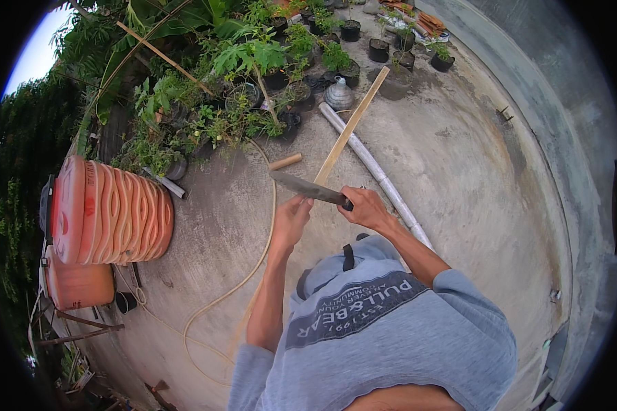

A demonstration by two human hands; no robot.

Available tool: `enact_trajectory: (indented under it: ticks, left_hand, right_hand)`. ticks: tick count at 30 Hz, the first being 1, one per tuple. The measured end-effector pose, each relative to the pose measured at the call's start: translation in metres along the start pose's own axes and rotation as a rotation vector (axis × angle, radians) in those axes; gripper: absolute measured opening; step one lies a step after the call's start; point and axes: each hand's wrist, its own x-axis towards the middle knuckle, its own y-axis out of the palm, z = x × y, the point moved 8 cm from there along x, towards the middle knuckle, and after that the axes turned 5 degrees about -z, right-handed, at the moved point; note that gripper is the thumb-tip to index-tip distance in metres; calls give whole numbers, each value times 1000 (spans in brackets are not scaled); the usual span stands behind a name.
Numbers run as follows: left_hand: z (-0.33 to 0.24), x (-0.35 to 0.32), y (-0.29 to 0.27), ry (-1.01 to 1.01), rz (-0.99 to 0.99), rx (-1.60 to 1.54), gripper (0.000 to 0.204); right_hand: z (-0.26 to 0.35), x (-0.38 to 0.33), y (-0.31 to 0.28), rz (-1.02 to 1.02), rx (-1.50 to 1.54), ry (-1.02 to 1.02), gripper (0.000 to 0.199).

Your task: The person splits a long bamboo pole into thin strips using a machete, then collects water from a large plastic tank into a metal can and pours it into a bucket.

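Head view shows one right hand (367, 207) closed around one knife (308, 187), one left hand (291, 220) gripping one wooden stick (350, 125).

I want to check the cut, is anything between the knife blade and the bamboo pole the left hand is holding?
Nothing visible. The right hand holds the knife across the bamboo pole, just above the left hand gripping it. Whether the blade touches the pole cannot be told.

Both forearms reach forward, left hand (291, 220) and right hand (367, 207) close together, fingers curled shut.
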Motion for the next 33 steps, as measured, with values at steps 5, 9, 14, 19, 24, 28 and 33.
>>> enact_trajectory:
  ticks: [5, 9, 14, 19, 24, 28, 33]
  left_hand:
    - [4, -16, 5, -33, 40, 3, 46]
    - [14, -20, -7, -91, 19, -65, 45]
    - [13, -16, -11, -55, 5, -24, 46]
    - [26, -15, -17, 60, -68, 125, 44]
    - [-1, -16, 1, 14, -155, 447, 37]
    - [-1, -18, 2, 152, -251, 387, 36]
    - [24, -33, -13, 88, -206, 372, 40]
  right_hand:
    - [-97, 33, -59, -191, -125, 379, 28]
    - [-103, 42, -92, -270, -114, 449, 29]
    - [-37, 25, -42, 72, -196, -149, 27]
    - [-119, 30, -75, -234, 24, 688, 29]
    - [-17, 9, -5, 299, -191, 73, 26]
    - [0, 2, 8, 232, -83, 57, 24]
    - [-128, 23, -17, 28, 3, 637, 31]
